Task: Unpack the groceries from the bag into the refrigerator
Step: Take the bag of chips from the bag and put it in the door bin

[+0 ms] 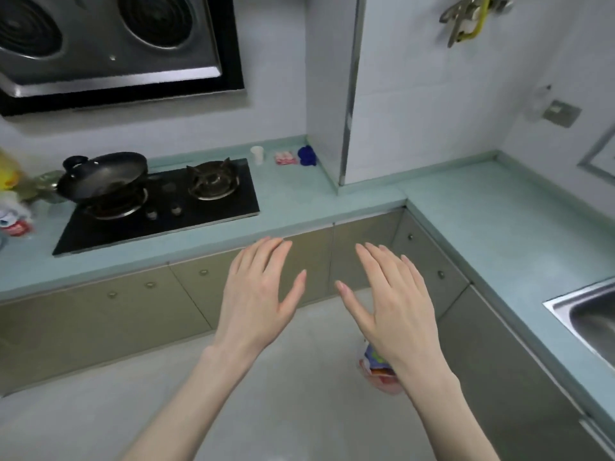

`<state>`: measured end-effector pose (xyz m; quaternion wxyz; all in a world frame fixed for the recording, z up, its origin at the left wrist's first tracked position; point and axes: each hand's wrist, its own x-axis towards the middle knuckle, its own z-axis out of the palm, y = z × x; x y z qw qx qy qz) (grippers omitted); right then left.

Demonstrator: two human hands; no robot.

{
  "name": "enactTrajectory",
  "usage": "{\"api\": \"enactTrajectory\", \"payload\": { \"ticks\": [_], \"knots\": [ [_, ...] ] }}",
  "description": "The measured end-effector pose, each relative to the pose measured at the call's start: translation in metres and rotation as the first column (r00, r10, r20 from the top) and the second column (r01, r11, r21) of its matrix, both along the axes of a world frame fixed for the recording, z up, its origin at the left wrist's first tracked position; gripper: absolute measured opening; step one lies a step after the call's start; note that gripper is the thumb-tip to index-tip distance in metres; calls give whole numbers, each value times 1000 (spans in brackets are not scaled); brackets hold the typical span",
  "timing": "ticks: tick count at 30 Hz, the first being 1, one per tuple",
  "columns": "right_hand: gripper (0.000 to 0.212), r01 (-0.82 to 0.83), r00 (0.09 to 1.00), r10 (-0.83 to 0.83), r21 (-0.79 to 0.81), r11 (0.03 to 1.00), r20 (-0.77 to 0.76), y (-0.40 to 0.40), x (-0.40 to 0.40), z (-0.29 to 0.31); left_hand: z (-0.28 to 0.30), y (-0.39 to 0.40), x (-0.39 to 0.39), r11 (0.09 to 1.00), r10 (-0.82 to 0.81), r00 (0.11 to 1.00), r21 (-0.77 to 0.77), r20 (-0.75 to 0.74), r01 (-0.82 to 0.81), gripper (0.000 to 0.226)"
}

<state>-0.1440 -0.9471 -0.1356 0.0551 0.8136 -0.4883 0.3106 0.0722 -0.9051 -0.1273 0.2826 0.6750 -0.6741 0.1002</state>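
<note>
Two bare forearms enter from the bottom edge, with no sleeves on the parts that show. The left hand (258, 294) and right hand (392, 301) wear no gloves, rings, watch or bracelet. The fingers are slim, with short, neat, unpainted nails. Both wrists are narrow and bare.

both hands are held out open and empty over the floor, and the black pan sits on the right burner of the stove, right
Not quite. The head view shows the black pan on the left burner; the right burner is bare. The left hand and right hand are indeed open and empty.
</note>
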Motion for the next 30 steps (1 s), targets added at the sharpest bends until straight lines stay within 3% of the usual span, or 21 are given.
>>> {"api": "enactTrajectory", "payload": {
  "ticks": [6,18,24,30],
  "knots": [
    [61,161,987,-162,75,984,6,-23,-59,-31,-24,-55,-58,985,-170,985,5,-33,170,49],
    [61,459,880,-475,298,837,-21,-58,-116,-133,-144,-161,-111,884,-373,908,224,-192,410,47],
    [63,515,821,-570,418,748,9,-82,-123,-198,-207,-206,-129,814,-451,866,299,-215,498,50],
    [60,494,812,-583,515,701,14,-107,-135,-277,-286,-229,-161,788,-397,859,360,-323,500,50]
  ]
}}
